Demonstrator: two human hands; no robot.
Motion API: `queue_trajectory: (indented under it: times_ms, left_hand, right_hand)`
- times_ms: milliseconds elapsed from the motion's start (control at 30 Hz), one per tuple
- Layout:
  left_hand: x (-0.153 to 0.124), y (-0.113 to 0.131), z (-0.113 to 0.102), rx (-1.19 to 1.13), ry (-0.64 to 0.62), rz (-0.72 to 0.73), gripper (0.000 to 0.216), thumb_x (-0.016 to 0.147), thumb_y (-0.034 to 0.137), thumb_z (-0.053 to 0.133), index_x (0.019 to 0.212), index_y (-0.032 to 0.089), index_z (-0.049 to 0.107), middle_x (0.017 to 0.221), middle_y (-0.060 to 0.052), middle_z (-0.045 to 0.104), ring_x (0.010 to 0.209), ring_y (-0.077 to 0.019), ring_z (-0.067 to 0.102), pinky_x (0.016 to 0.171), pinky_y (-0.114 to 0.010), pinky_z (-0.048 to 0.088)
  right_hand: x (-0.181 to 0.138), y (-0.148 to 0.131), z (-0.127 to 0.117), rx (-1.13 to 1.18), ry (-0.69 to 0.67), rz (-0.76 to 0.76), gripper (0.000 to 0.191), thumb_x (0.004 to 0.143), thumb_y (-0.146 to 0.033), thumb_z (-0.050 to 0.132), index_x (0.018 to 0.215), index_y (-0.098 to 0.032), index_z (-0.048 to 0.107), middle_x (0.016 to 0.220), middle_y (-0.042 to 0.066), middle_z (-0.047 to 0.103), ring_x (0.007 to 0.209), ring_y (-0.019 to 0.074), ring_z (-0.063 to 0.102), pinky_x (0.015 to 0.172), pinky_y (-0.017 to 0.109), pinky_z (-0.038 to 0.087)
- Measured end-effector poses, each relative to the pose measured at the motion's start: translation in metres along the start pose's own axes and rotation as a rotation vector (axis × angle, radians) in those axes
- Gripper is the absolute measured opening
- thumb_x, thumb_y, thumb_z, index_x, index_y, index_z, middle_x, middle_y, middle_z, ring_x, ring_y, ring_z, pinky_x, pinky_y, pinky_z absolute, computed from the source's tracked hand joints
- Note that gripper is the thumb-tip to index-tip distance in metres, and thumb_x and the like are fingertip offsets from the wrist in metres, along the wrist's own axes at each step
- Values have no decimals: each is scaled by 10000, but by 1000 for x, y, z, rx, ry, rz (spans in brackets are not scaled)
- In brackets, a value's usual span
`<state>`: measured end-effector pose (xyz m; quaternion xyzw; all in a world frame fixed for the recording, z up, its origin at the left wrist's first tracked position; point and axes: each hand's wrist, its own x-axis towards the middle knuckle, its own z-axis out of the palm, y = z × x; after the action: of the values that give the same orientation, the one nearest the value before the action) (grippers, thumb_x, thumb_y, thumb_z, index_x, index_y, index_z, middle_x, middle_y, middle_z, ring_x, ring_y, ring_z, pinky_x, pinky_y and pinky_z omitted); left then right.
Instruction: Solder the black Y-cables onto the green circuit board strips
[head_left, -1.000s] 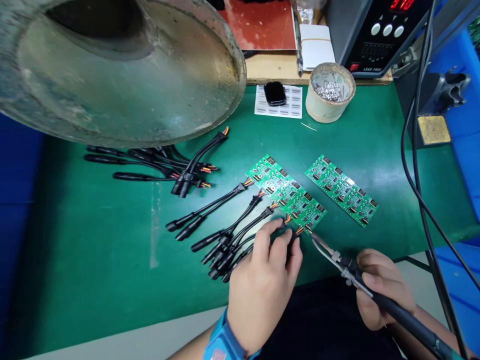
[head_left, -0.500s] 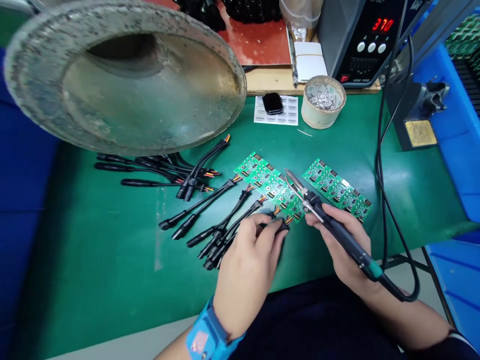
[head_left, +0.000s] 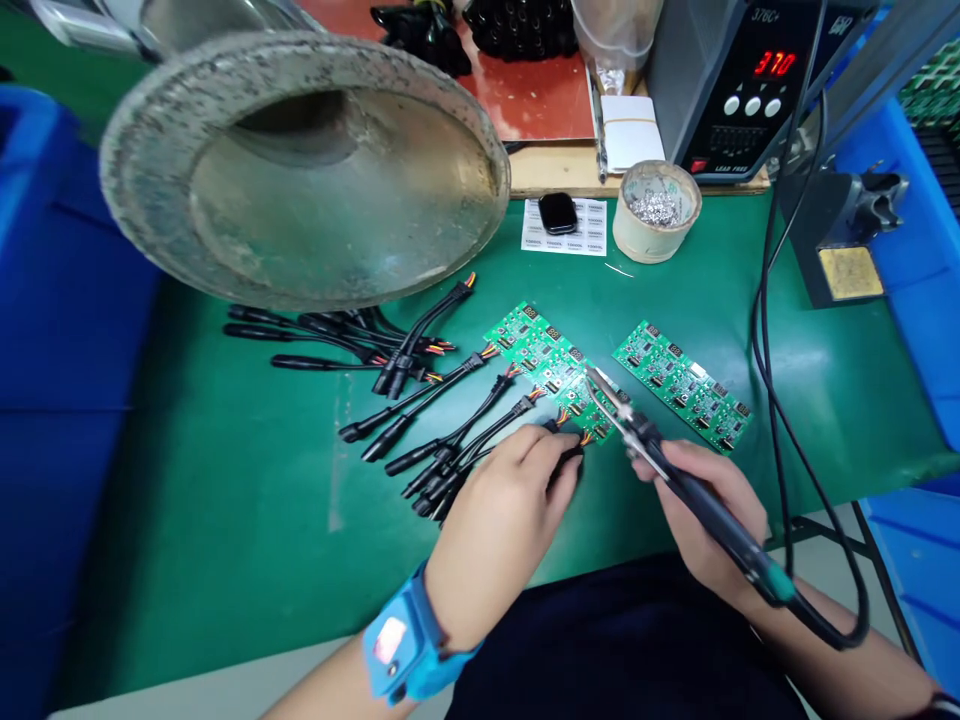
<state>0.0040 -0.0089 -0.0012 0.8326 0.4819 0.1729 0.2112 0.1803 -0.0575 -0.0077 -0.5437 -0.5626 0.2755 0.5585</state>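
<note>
My left hand (head_left: 504, 520), with a blue wrist strap, pinches a black cable connector (head_left: 568, 452) at the near edge of a green circuit board strip (head_left: 551, 365). Coloured wire ends of several black cables (head_left: 450, 440) lie against that strip's left edge. My right hand (head_left: 709, 510) grips a soldering iron (head_left: 675, 470); its tip is raised over the near end of the strip. A second green board strip (head_left: 682, 385) lies to the right, apart from both hands.
A large metal fume hood (head_left: 307, 170) hangs over the mat's left rear. Loose black cables (head_left: 337, 340) lie beneath it. A solder-scrap tub (head_left: 656, 212), a black smartwatch (head_left: 558, 213) on labels, a soldering station (head_left: 750, 80) and iron stand (head_left: 847, 240) sit behind. Blue bins flank both sides.
The iron left the strip's near corner and lifted up over the boards; my right hand moved in toward the left. My left hand stayed pinched on the connector. The view shifted left.
</note>
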Motion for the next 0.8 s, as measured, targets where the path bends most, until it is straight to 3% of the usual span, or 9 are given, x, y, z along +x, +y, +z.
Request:
queue_trajectory:
  times_ms: [100, 200, 367, 567, 800]
  left_hand:
    - [3, 4, -2, -6, -19, -39, 156, 868, 218, 494, 948, 175, 622, 875, -58, 625, 802, -186, 623, 731, -331, 539]
    - [5, 7, -1, 64, 24, -49, 156, 866, 270, 513, 911, 175, 628, 843, -57, 632, 796, -199, 618, 720, -346, 532]
    - [5, 10, 5, 170, 114, -54, 132, 844, 282, 558, 841, 180, 642, 768, -36, 630, 731, -197, 598, 670, -340, 508]
    - [7, 13, 6, 215, 126, -74, 131, 836, 283, 561, 802, 191, 648, 735, -26, 629, 697, -191, 576, 630, -322, 476]
    - [7, 15, 7, 250, 139, -87, 130, 832, 288, 566, 781, 195, 640, 717, -17, 619, 681, -192, 553, 620, -313, 445]
  right_hand:
    - [-1, -5, -24, -40, -117, -184, 353, 796, -40, 534, 1104, -209, 571, 758, 43, 704, 675, 182, 684, 627, 349, 605]
    - [-3, -5, -38, -66, -251, -238, 413, 801, -39, 492, 1168, -224, 535, 717, 26, 690, 595, 165, 663, 633, 363, 618]
    - [-6, 1, -38, -58, -282, -238, 453, 780, -25, 505, 1183, -231, 524, 754, 18, 693, 590, 163, 667, 688, 356, 621]
    - [-11, 6, -35, -84, -274, -218, 465, 765, -37, 512, 1184, -239, 527, 781, 14, 702, 646, 184, 687, 686, 351, 623]
    - [-21, 9, -37, -109, -290, -70, 228, 770, -72, 550, 928, -220, 623, 743, 11, 710, 735, 200, 709, 738, 332, 619]
